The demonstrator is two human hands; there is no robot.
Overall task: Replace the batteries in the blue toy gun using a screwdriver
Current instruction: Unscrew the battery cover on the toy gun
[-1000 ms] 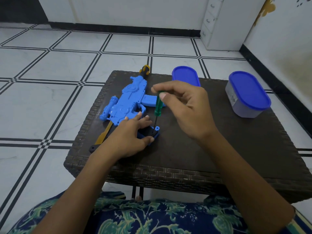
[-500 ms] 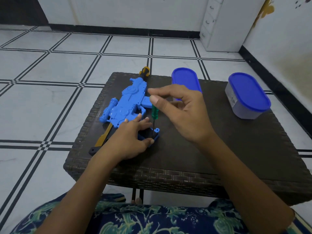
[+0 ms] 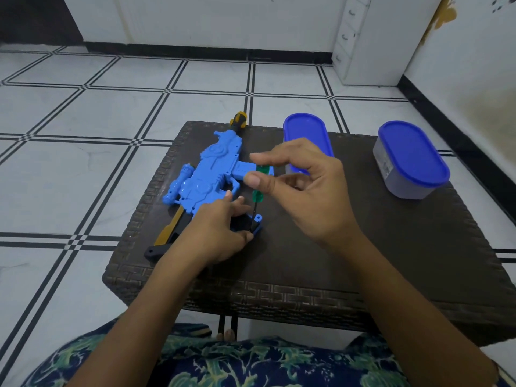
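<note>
The blue toy gun (image 3: 208, 174) lies flat on the dark woven table (image 3: 363, 261), its orange-tipped barrel pointing away from me. My left hand (image 3: 220, 236) presses down on the gun's grip near the blue battery compartment (image 3: 257, 223), covering most of it. My right hand (image 3: 304, 188) pinches the green-handled screwdriver (image 3: 258, 188) by its top and holds it nearly upright. Its dark shaft reaches down to the compartment, beside my left fingertips.
A blue lid (image 3: 305, 135) lies behind my right hand. A grey container with a blue lid (image 3: 410, 159) stands at the table's right. A yellow and black stock part (image 3: 167, 233) lies under the gun at the left. A white cabinet (image 3: 368, 37) stands on the tiled floor beyond.
My right hand's fingers have shifted on the screwdriver handle, and the tool has stayed upright at the compartment. My left hand has stayed put on the grip.
</note>
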